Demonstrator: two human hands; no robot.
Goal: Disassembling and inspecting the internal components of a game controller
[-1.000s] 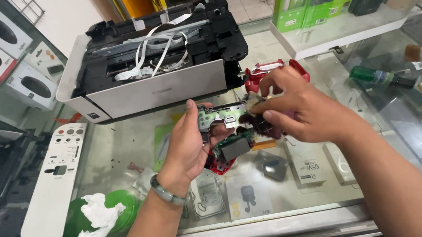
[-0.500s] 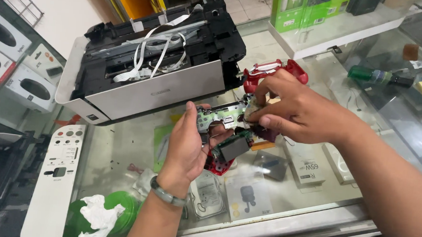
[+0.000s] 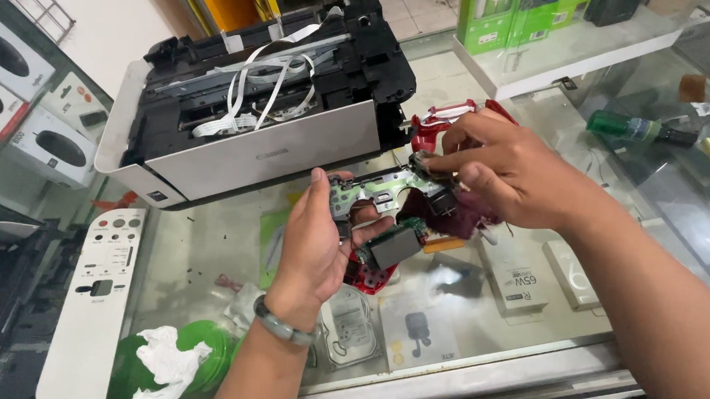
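We grip the green circuit board [image 3: 372, 194] in our left hand [image 3: 316, 238], already free of the red controller shell [image 3: 450, 119], while our right hand [image 3: 509, 172] pinches its far end.

An opened red game controller [image 3: 419, 228] is held above the glass counter, its green circuit board [image 3: 372, 194] exposed and roughly level, a dark battery block [image 3: 393, 247] hanging beneath; its red shell half [image 3: 446, 123] lies just behind

We see our right hand [image 3: 509, 172] shift slightly left and up on the green circuit board [image 3: 380, 194], fingertips [image 3: 431, 165] now pinching its upper right edge. Our left hand [image 3: 320, 238] tilts the opened red controller [image 3: 401, 243] a little toward frame center.
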